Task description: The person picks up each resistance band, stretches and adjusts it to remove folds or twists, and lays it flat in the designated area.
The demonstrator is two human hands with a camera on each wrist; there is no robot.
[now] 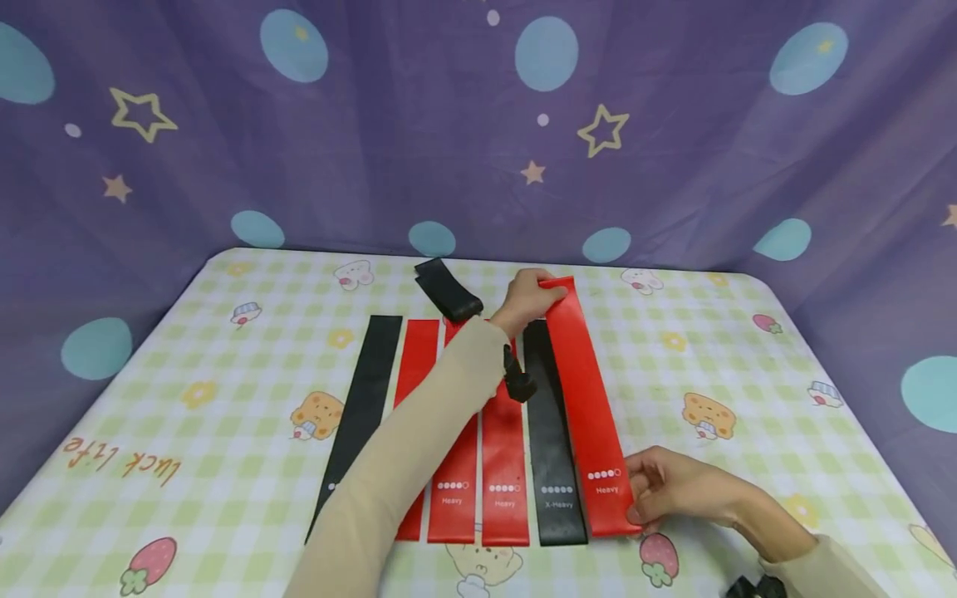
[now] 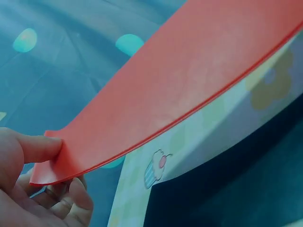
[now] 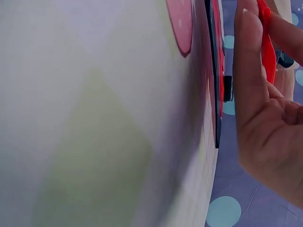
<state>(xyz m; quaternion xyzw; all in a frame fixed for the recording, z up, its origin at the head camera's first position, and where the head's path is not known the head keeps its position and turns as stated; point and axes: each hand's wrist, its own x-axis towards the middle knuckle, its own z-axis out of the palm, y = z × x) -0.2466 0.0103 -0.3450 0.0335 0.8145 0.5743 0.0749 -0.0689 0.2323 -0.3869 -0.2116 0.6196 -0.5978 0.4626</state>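
Note:
A red resistance band marked "Heavy" is stretched out at the right end of a row of flat bands. My left hand pinches its far end, thumb on top and fingers beneath, as the left wrist view shows. At the near end, my right hand pinches the band's right edge between thumb and fingers. In the left wrist view this band hangs above the table. Left of it lie a black "X-Heavy" band, several red bands and another black band, partly covered by my left sleeve.
A folded black band lies behind the row. The table's checked cloth carries printed cartoons, and a purple curtain hangs at its back edge. My left forearm crosses over the row.

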